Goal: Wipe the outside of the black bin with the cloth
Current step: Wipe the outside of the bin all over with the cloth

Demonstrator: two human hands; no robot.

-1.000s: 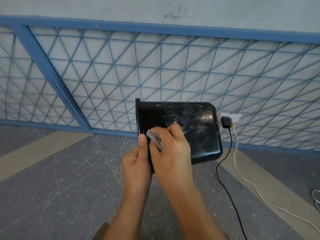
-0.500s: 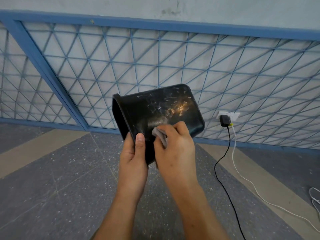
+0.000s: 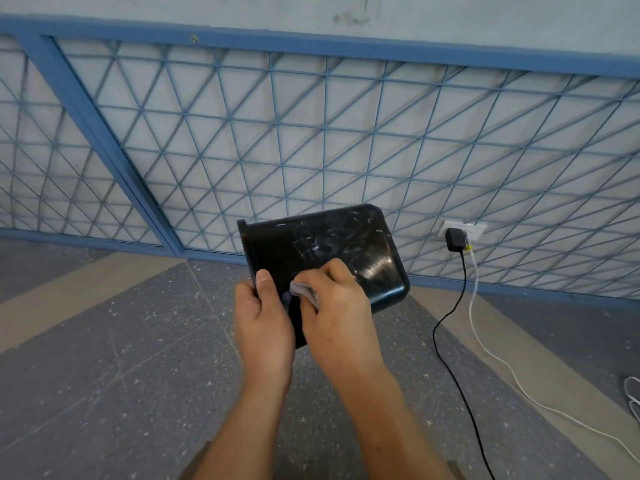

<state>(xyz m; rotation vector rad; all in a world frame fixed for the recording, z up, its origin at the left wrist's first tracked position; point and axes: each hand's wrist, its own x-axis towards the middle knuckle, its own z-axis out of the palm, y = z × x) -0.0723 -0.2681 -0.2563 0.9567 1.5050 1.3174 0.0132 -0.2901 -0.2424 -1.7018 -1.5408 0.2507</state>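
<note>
The black bin (image 3: 322, 251) is held up off the floor on its side, its open rim toward the left hand (image 3: 265, 323) and its closed base out beyond the right hand (image 3: 337, 317). The left hand is clamped on the rim edge, thumb lying over the outer wall and the other fingers hidden behind it. The right hand is curled closed around a bunched grey cloth (image 3: 304, 292) and presses it against the wall just beside the left thumb.

The wiping itself is under way, at the rim end of the upturned wall. Pale scuffs or smears cover the wall above the right knuckles; whether they are dirt or scratches is hard to tell at this sharpness. The next stroke probably calls for pushing the cloth away from the left hand, toward the base, with the left grip firm so the bin does not twist under the pressure.
</note>
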